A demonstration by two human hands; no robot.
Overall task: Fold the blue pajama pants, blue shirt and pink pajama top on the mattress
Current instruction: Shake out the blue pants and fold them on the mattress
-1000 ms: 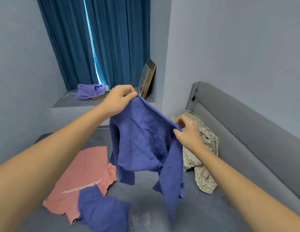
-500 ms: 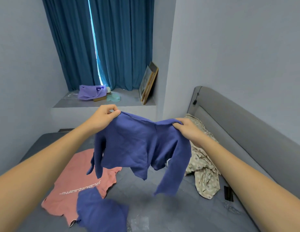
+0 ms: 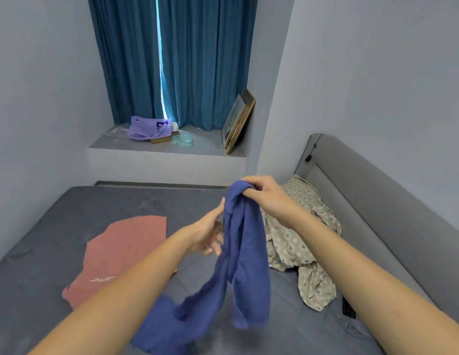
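My right hand (image 3: 264, 194) is shut on the top of the blue shirt (image 3: 245, 254), which hangs bunched lengthwise above the grey mattress (image 3: 43, 226). Just left of the hanging cloth, my left hand (image 3: 210, 233) has its fingers spread and its thumb touching the shirt's edge. The pink pajama top (image 3: 123, 252) lies flat on the mattress to the left. Another blue garment, the pajama pants (image 3: 159, 329), lies crumpled low in view, partly behind my left forearm.
A beige patterned cloth (image 3: 300, 237) is heaped against the grey headboard (image 3: 377, 213) on the right. A dark small object (image 3: 348, 307) lies near it. Beyond the mattress, a window ledge (image 3: 202, 142) holds a purple bag (image 3: 146, 129) and leaning picture frames (image 3: 237, 121).
Both hands came together and the shirt, spread wide before, now hangs doubled from my right hand. My left hand has let go of its corner. The view has tilted down.
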